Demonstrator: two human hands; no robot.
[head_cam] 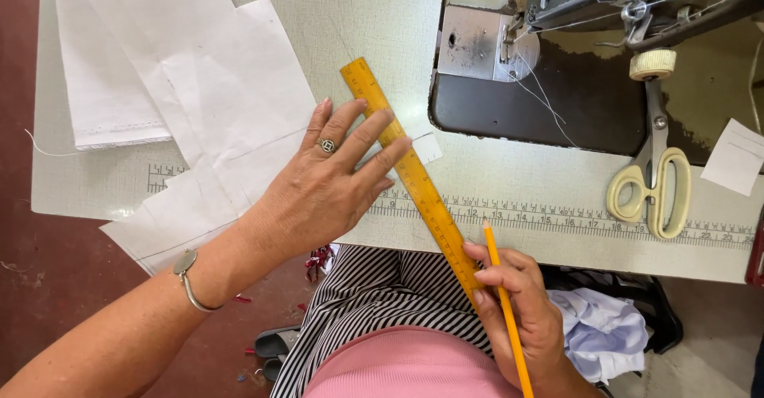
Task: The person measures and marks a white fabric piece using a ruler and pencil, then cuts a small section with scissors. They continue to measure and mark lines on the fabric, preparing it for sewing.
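Pressing the yellow ruler (414,177) flat on the white paper (231,103) with spread fingers, the left hand (326,187) steadies it; the right hand (517,318) pinches a pencil (503,302) beside the ruler's near end. Marking along its edge seems the step, needing a firm hold.

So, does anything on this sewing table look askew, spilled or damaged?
Little stands out. Red scraps lie on the floor under the table edge, and loose thread trails across the sewing machine bed. The yellow ruler lies slanted, but the left hand presses it there while the right hand holds a pencil.
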